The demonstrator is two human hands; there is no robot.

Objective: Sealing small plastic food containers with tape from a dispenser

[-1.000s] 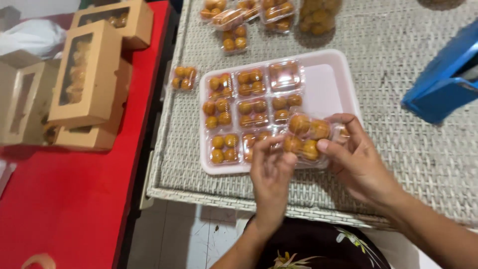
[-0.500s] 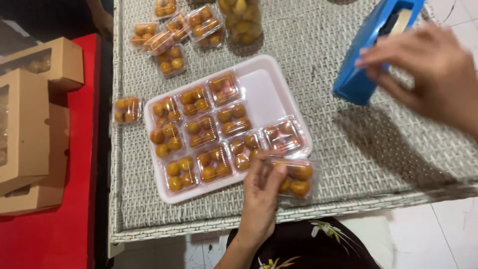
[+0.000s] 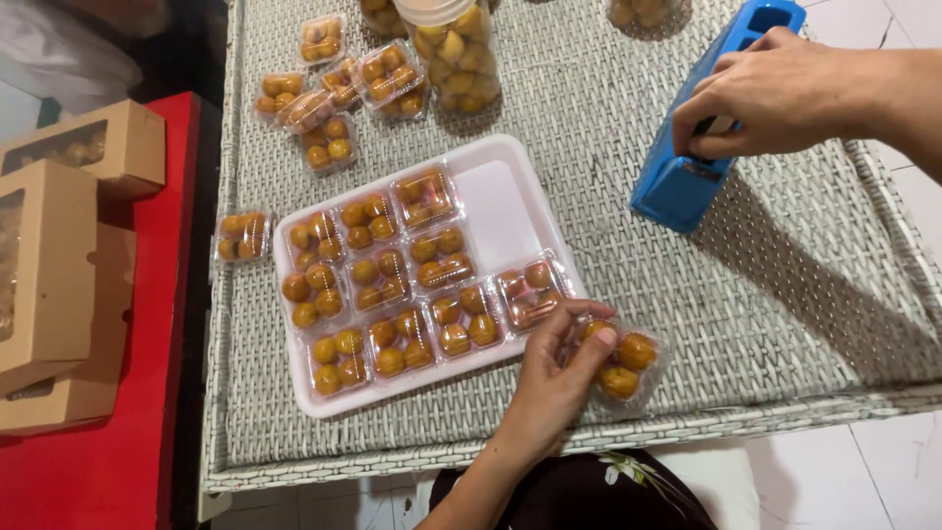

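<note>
My left hand (image 3: pixel 555 371) pinches a small clear plastic pack of orange-yellow balls (image 3: pixel 622 364) at the near right corner of a pale pink tray (image 3: pixel 500 201). The tray rests on a white woven table (image 3: pixel 785 294) and carries several more of the same packs (image 3: pixel 378 280). My right hand (image 3: pixel 775 98) is far off at the upper right, closed over the top of a blue tape dispenser (image 3: pixel 687 182) standing on the table.
Several loose packs (image 3: pixel 329 103) and a clear jar of the same balls (image 3: pixel 456 49) lie at the table's far side; one pack (image 3: pixel 241 236) sits left of the tray. Brown window boxes (image 3: pixel 59 255) stand on a red surface (image 3: pixel 108 461) to the left.
My right hand left the pack, reached up to the right and now grips the blue dispenser. My left hand still holds the pack by the tray corner. The camera view shifted left.
</note>
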